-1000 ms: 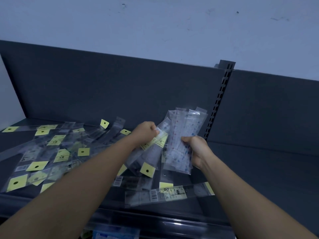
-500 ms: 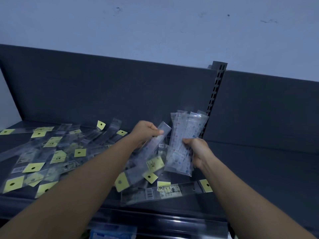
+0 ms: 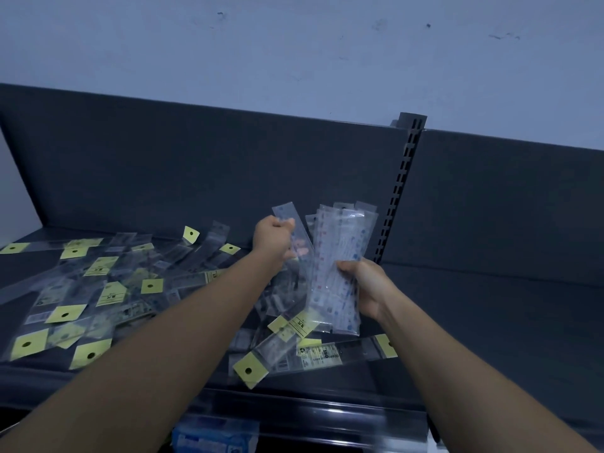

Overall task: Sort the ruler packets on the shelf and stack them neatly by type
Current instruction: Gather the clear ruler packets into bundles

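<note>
Centre frame, the left hand (image 3: 273, 237) is clenched around a single clear packet (image 3: 283, 214), which sticks up out of the fist with its long axis running close to vertical, top leaning slightly left. Just to its right, the right hand (image 3: 369, 286) grasps a fanned bundle of patterned ruler packets (image 3: 340, 256) from the bundle's right edge, thumb across the front; the bundle also stands nearly upright, roughly parallel to the single packet, and the two are close but look apart at their tops. Joining them would, I judge, take only a short sideways carry to the right by the left hand, with the long axes lined up first so the edges sit flush. Nothing stands between them. Below the hands, more packets (image 3: 327, 354) lie crossed at odd angles on the dark shelf (image 3: 490, 322), and a wide scatter of yellow-headed packets (image 3: 111, 294) covers the left of the frame, not yet sorted. A slotted upright post (image 3: 402, 191) rises just behind the bundle, near enough to catch its top corners.
</note>
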Motion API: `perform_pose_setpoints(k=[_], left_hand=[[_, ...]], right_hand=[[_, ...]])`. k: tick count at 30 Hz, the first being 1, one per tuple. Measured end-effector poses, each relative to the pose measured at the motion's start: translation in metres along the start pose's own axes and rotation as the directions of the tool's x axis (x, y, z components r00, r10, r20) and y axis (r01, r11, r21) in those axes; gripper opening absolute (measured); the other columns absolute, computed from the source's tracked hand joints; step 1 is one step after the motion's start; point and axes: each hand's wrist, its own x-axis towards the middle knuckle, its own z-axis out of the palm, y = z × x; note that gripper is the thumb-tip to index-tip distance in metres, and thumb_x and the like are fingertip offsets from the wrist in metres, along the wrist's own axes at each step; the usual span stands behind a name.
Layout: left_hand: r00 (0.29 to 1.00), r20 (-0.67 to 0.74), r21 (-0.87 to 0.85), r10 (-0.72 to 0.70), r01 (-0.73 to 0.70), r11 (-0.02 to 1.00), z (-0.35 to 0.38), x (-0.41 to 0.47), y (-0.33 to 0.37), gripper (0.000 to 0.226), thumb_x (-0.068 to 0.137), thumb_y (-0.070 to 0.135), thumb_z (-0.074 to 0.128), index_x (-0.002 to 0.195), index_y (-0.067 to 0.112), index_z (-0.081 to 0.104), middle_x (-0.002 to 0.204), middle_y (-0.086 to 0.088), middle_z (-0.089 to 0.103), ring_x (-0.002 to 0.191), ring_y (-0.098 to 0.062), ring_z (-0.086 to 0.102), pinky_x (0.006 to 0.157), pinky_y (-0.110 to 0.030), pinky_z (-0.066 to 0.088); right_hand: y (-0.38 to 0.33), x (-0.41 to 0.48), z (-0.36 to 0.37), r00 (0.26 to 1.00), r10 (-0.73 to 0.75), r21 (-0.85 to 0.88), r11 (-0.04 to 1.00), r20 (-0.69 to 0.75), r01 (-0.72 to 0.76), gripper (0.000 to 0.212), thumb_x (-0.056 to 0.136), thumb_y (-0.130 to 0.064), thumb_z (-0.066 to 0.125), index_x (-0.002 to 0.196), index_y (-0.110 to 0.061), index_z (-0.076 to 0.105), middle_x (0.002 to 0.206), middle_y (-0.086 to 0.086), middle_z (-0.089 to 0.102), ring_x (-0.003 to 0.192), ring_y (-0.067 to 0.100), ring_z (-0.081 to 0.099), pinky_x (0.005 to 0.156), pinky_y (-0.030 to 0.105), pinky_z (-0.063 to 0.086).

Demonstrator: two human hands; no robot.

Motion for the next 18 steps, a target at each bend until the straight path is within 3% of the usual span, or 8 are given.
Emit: perform_pose_setpoints(k=[5,8,10,12,13,15,17,18], left_hand=[[0.999,0.004,-0.016,-0.042,0.042,0.999,0.005,-0.006,-0.005,0.011,0.098,0.01,0.052,0.095,0.005,0.043,0.102,-0.018,0.053,0.068,-0.023,0.061,0.043,-0.033,0.056],[0.997,0.028,0.028,-0.074,0.073,0.997,0.002,-0.005,-0.007,0.018,0.098,0.013,0.054,0.11,0.001,0.048,0.123,-0.023,0.053,0.095,-0.032,0.064,0.047,-0.034,0.056],[0.989,0.107,0.103,-0.102,0.091,0.99,-0.002,-0.005,-0.006,0.033,0.097,0.024,0.056,0.117,-0.002,0.05,0.113,-0.018,0.06,0.092,-0.028,0.065,0.055,-0.035,0.057],[0.971,0.209,0.38,-0.116,0.029,0.925,-0.013,-0.008,-0.001,0.035,0.094,0.039,0.059,0.103,0.005,0.053,0.087,-0.008,0.061,0.07,-0.018,0.061,0.057,-0.031,0.053],[0.955,0.267,0.574,-0.129,-0.05,0.818,-0.021,-0.007,-0.001,0.036,0.091,0.042,0.061,0.099,0.008,0.054,0.084,-0.005,0.059,0.069,-0.017,0.058,0.06,-0.029,0.05],[0.916,0.325,0.883,-0.234,-0.204,0.423,-0.037,-0.006,-0.001,0.039,0.083,0.041,0.07,0.104,0.01,0.06,0.099,-0.005,0.06,0.086,-0.019,0.059,0.073,-0.029,0.046],[0.903,0.267,0.964,-0.337,-0.251,0.093,-0.046,-0.01,-0.004,0.053,0.073,0.04,0.08,0.113,0.011,0.059,0.112,-0.004,0.061,0.097,-0.02,0.058,0.084,-0.031,0.048],[0.899,0.24,0.969,-0.367,-0.242,0.043,-0.048,-0.01,-0.007,0.062,0.069,0.041,0.083,0.116,0.011,0.058,0.115,-0.003,0.061,0.1,-0.021,0.059,0.088,-0.033,0.049]], right_hand=[[0.005,0.003,-0.004,0.996,0.044,0.003,0.999,0.079,-0.045,0.022,0.096,-0.003,0.05,0.116,-0.01,0.056,0.102,0.014,0.069,0.095,0.03,0.067,0.08,0.047,0.054],[0.006,0.002,-0.004,0.997,0.028,-0.021,0.999,0.065,-0.027,0.02,0.097,-0.004,0.051,0.115,-0.009,0.059,0.104,0.013,0.069,0.095,0.029,0.067,0.079,0.046,0.055],[0.006,0.004,-0.004,0.999,0.017,-0.034,0.999,0.043,-0.016,0.02,0.097,-0.005,0.052,0.115,-0.009,0.06,0.105,0.013,0.07,0.097,0.029,0.067,0.082,0.046,0.055],[0.007,0.006,-0.003,1.0,0.017,-0.022,1.0,0.008,-0.017,0.021,0.096,-0.005,0.052,0.115,-0.009,0.061,0.105,0.012,0.07,0.097,0.029,0.067,0.086,0.048,0.053],[0.008,0.007,-0.003,1.0,0.016,-0.015,1.0,-0.008,-0.016,0.022,0.096,-0.005,0.052,0.116,-0.008,0.061,0.105,0.012,0.07,0.097,0.028,0.067,0.087,0.049,0.053],[0.008,0.009,-0.004,0.999,0.01,0.001,1.0,-0.038,-0.01,0.024,0.096,-0.004,0.052,0.118,-0.008,0.059,0.108,0.013,0.069,0.097,0.028,0.067,0.085,0.048,0.054],[0.008,0.01,-0.005,0.998,0.002,0.009,1.0,-0.069,-0.001,0.024,0.096,-0.004,0.052,0.12,-0.007,0.057,0.108,0.013,0.068,0.093,0.027,0.067,0.076,0.044,0.055],[0.008,0.01,-0.005,0.997,0.0,0.009,1.0,-0.08,0.001,0.024,0.096,-0.004,0.052,0.12,-0.006,0.057,0.107,0.013,0.068,0.09,0.027,0.067,0.072,0.042,0.055]])
